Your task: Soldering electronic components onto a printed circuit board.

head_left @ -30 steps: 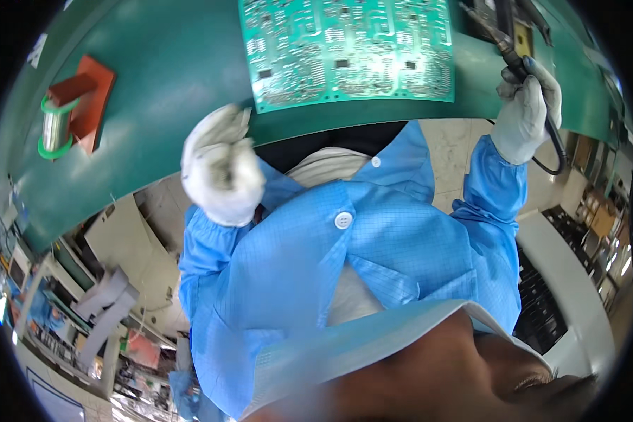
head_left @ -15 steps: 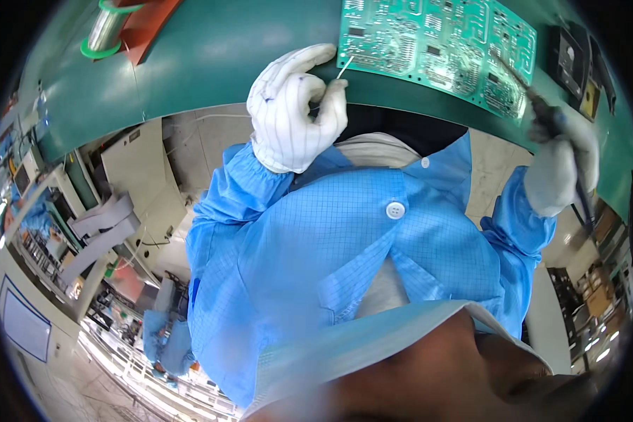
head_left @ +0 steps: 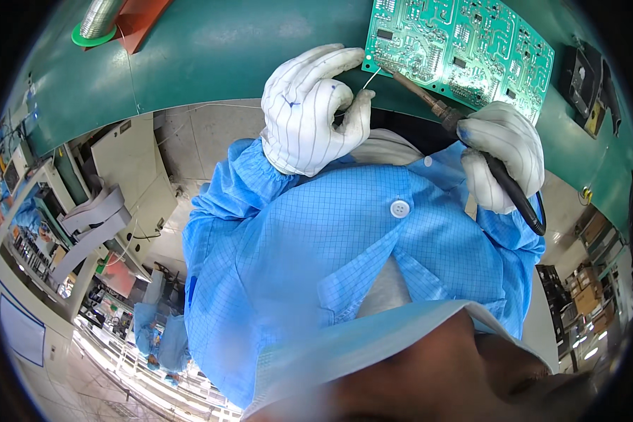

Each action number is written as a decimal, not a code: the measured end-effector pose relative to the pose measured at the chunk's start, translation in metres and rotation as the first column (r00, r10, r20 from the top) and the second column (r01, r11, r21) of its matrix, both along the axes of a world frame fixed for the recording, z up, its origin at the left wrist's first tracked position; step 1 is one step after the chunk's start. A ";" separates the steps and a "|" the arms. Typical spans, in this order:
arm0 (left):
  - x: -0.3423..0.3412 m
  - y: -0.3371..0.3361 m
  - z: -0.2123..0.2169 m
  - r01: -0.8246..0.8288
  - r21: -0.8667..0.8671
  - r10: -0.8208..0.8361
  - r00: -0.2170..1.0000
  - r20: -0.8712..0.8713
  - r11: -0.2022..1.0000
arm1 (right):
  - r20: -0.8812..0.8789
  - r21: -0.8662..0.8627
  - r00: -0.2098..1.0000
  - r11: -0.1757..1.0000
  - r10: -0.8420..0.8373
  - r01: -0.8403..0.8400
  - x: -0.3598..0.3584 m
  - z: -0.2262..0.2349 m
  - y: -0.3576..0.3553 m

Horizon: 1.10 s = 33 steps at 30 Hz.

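Observation:
A green circuit board [head_left: 446, 49] lies on the bench near its front edge. In a white striped glove, my left hand [head_left: 315, 109] pinches a thin pale solder wire [head_left: 371, 79] between thumb and forefinger. The wire's end reaches the board's near left corner. My right hand [head_left: 505, 151], gloved alike, is wrapped round the dark handle of a soldering iron [head_left: 429, 100]. Its tip points left to the same corner, close to the wire's end. Whether tip and wire touch, I cannot tell.
A spool of solder wire [head_left: 98, 20] with a green flange stands by a red-brown stand [head_left: 139, 28] at the far left of the green bench [head_left: 204, 49]. A black holder-like object [head_left: 585, 88] lies right of the board. A grey cabinet [head_left: 135, 190] stands below the bench.
My right hand has swung left with the soldering iron, bringing its tip from the board's right part to the near left corner. In view, the board and my left hand have shifted slightly right.

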<state>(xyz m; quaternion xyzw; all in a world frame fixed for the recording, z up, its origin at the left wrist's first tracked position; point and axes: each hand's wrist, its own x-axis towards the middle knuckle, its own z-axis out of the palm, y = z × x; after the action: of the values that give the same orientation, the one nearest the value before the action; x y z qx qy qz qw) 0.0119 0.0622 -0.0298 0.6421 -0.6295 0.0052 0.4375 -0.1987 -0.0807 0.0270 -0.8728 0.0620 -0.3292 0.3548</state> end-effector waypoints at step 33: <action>0.002 0.005 0.007 -0.058 0.008 0.058 0.981 -0.183 0.998 | 0.230 0.399 0.255 0.330 -0.939 0.856 -0.099 -0.038 -0.043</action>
<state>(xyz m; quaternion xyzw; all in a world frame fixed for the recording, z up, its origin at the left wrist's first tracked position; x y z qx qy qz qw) 0.0141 0.0668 -0.0225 0.6584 -0.5678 -0.0418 0.4923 -0.2981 -0.1235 -0.0113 -0.5453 0.5018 -0.6443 0.1888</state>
